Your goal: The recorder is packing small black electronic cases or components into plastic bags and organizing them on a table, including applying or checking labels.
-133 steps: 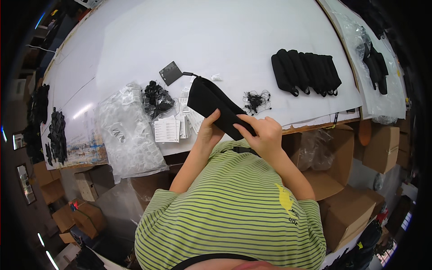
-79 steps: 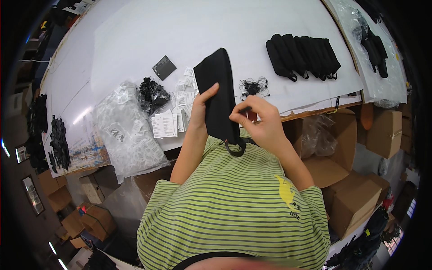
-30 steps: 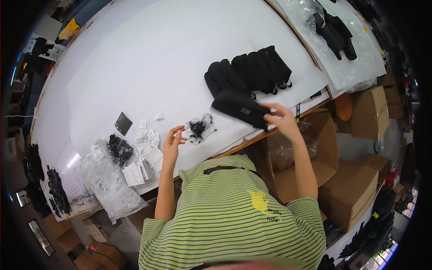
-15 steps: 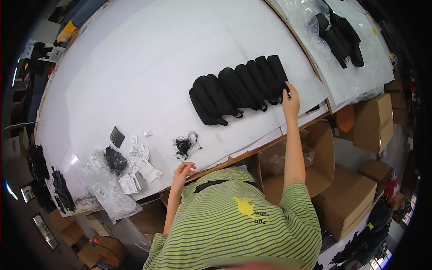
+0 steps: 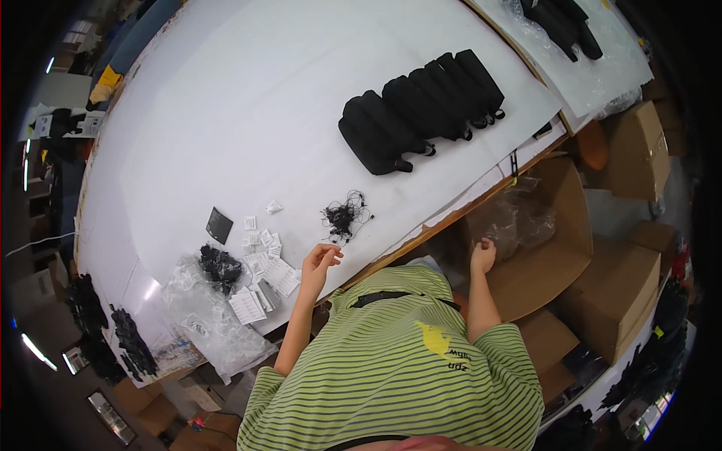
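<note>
My left hand point(image 5: 321, 260) hovers at the table's near edge, fingers loosely bent and apart, with nothing in it. The closest thing to it is a tangle of thin black cords point(image 5: 341, 219) on the white table. Off the table, my right hand point(image 5: 483, 256) hangs over an open cardboard box point(image 5: 560, 259), its fingers curled in and nothing visible in them. A row of black padded fabric bags point(image 5: 421, 103), side by side and overlapping, lies across the table at the far right. Small straps or loops stick out at their near ends.
Left of the cords are small white packets point(image 5: 271, 249), printed cards point(image 5: 247, 306), a black square point(image 5: 219, 225), a dark bundle point(image 5: 219, 269) and a clear plastic bag point(image 5: 214, 319). Further black pieces point(image 5: 560, 24) lie on the adjoining table. Closed cartons point(image 5: 611, 304) stand at right.
My right hand has let go of the end of the black row and drawn back over the box. My left hand stays near the table edge. The view has shifted.
</note>
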A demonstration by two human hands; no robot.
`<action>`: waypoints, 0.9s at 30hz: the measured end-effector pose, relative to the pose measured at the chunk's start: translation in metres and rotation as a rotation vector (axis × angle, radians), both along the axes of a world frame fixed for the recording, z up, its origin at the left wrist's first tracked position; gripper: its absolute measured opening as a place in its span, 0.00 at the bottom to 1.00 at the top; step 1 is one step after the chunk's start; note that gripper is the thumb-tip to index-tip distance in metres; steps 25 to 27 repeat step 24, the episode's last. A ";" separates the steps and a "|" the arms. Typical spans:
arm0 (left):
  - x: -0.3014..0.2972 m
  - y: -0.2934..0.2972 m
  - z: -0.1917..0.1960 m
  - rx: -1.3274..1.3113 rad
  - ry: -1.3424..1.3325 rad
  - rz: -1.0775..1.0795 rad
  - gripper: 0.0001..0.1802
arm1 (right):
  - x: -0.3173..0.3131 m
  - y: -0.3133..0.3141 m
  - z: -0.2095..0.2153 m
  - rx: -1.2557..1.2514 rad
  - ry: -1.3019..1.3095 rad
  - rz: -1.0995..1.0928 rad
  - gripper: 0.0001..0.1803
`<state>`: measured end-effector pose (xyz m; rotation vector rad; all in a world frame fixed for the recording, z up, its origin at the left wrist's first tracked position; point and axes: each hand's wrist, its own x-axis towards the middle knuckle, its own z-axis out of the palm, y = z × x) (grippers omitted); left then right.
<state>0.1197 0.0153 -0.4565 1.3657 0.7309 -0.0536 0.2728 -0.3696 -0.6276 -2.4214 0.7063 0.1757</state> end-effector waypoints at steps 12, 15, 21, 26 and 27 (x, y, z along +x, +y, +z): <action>-0.008 -0.035 0.000 0.046 0.261 -0.300 0.10 | -0.006 -0.044 -0.059 -0.213 0.317 0.278 0.14; 0.023 -0.054 0.005 0.058 0.235 -0.318 0.10 | -0.008 -0.085 -0.028 -0.278 0.200 0.321 0.12; 0.097 -0.117 -0.004 0.002 0.127 -0.403 0.09 | -0.018 -0.195 0.083 -0.377 0.094 0.093 0.14; 0.146 -0.163 -0.004 -0.135 0.167 -0.599 0.09 | -0.006 -0.247 0.153 -0.370 -0.117 0.072 0.16; 0.146 -0.163 -0.004 -0.135 0.167 -0.599 0.09 | -0.006 -0.247 0.153 -0.370 -0.117 0.072 0.16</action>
